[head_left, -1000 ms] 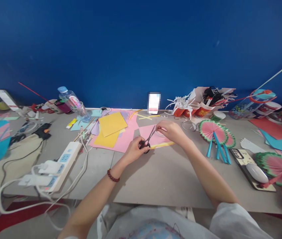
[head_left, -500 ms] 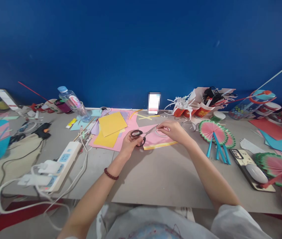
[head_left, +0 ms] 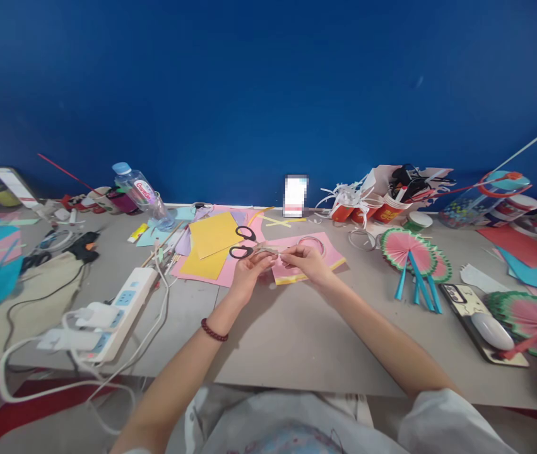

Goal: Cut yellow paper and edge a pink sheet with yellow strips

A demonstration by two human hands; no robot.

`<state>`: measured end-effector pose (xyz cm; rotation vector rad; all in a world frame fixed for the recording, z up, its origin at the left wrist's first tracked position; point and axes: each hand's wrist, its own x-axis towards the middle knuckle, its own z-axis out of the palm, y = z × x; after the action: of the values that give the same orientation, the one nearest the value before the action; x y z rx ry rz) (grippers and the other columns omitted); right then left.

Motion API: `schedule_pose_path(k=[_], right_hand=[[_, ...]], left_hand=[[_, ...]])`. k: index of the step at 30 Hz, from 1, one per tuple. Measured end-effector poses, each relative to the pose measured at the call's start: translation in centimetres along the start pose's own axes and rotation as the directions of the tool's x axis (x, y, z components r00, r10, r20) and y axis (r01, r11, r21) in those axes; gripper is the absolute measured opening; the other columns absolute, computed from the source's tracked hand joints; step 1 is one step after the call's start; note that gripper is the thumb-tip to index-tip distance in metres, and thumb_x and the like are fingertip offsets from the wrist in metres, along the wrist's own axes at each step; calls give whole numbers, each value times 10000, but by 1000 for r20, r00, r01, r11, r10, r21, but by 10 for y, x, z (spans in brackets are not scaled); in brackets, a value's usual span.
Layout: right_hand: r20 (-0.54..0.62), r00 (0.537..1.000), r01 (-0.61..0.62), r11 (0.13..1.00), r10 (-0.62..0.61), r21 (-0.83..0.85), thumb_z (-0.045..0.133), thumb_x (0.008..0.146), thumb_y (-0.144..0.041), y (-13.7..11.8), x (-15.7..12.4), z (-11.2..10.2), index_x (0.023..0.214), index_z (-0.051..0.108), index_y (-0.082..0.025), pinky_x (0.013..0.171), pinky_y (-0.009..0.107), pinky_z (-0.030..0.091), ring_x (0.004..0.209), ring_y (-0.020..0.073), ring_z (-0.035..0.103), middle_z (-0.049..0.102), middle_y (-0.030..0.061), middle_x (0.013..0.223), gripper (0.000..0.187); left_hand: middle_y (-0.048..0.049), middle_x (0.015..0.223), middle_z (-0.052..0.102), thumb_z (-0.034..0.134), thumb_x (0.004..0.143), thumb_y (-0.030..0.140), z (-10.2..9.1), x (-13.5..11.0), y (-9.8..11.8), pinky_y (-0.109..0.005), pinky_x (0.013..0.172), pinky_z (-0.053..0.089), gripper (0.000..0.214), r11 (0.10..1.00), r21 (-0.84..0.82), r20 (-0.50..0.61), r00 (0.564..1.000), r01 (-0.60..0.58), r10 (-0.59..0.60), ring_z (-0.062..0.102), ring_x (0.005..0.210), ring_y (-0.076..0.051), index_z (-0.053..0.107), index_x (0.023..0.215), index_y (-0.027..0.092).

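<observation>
My left hand is closed on the blades of black-handled scissors, whose handles stick out up and to the left. My right hand is right beside it, with fingertips pinched near the blade tips. What it pinches is too small to make out. Both hands hover over a pink sheet with a yellow strip. A clear tape ring lies on that sheet just beyond my right hand.
Yellow and pink sheets lie to the left. A power strip with cables and a glue gun are farther left, by a water bottle. Paper fans, a phone and red cups are on the right.
The scissors have swung round so their handles now point up and left. My right hand left the tape ring and drew in to my left hand. The pink sheet shifted slightly.
</observation>
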<state>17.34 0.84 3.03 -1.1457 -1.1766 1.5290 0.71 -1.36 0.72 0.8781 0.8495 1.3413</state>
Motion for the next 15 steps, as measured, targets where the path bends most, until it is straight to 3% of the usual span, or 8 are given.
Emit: schedule_pose_path(k=[6,15], right_hand=[[-16,996,88,983,-92,-163,731,653,-387,17,1,4,758,721,-169,640,288,491,619,138,595,677,25,684,242],[-19,974,208,925,-226,-317,653,726,-342,13,-6,9,797,721,-174,643,276,490,715,166,636,721,55,795,194]], left_hand=[[-66,835,728,793,640,317,2,-3,-2,-356,798,560,300,993,105,-224,972,-47,70,702,801,-213,653,837,141],[-85,865,722,743,694,344,8,-12,-2,-360,818,559,264,944,317,-240,955,-95,176,706,830,-228,639,833,144]])
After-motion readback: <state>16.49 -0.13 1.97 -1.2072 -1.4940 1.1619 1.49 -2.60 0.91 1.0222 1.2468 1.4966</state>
